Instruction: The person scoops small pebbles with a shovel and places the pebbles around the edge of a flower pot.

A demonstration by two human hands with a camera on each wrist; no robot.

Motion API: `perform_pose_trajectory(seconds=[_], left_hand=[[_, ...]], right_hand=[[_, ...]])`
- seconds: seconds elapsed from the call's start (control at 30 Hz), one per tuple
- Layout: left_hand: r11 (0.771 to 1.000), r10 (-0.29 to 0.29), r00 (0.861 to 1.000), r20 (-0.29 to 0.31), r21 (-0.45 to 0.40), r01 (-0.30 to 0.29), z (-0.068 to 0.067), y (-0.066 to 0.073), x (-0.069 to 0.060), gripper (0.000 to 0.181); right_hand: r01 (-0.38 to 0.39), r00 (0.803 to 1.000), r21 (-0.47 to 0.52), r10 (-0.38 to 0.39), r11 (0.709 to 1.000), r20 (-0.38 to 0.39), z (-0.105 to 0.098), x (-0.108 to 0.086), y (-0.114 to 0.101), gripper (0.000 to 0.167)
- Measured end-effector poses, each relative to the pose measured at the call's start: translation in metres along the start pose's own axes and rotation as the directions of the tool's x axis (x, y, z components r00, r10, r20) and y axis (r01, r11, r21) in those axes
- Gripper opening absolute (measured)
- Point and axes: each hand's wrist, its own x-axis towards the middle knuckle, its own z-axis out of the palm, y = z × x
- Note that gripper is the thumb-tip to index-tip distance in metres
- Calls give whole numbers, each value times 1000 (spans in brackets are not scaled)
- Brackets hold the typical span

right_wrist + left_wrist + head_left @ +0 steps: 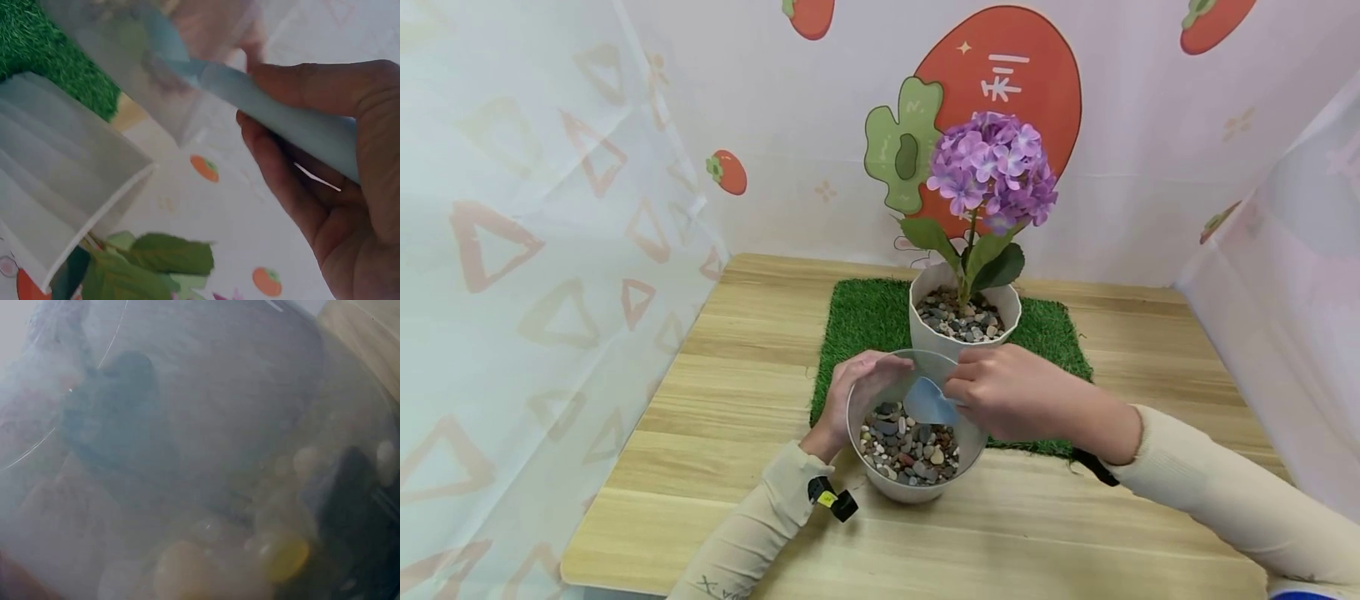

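Note:
A clear plastic tub (pixel 904 492) with mixed pebbles (pixel 910 450) in its bottom stands at the front middle of the table. My left hand (pixel 850 392) holds the tub from its left side, fingers round the far wall. At the right of the rim, my right hand (pixel 1018 392) grips the handle of a light blue hand scoop (pixel 269 103). The scoop's blade is inside the tub, above the pebbles. Through the hazy tub wall, the left wrist view shows the blurred blue blade (pixel 122 412) and some stones (pixel 184 569).
Behind the tub, a white pot (pixel 936 337) holds pebbles and a purple hydrangea (pixel 992 171) with green leaves. It stands on a green turf mat (pixel 868 317) on the wooden table (pixel 722 375). Printed cloth walls (pixel 790 200) surround the table at the back and sides.

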Motion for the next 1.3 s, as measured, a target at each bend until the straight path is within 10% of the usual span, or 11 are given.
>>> perform_pose_trajectory(seconds=[0.23,0.53,0.8,1.07,1.3], left_hand=[[1000,5,1000,-5,-7,-5,2,-1,1,42],[1000,13,1000,9,-10,-13,0,3,2,41],[1000,3,1000,-12,2,-2,-2,3,2,40],[1000,7,1000,-23,25,-6,0,4,2,42],[999,22,1000,-6,25,-22,1,-2,3,41]], right_hand=[[1,994,-128,12,992,104,32,14,-4,17],[-70,995,246,52,967,82,49,20,-3,22],[-55,998,360,45,931,36,48,28,-6,14],[-237,971,640,163,731,173,50,14,-7,7],[-313,944,723,288,616,164,51,-1,-5,7]])
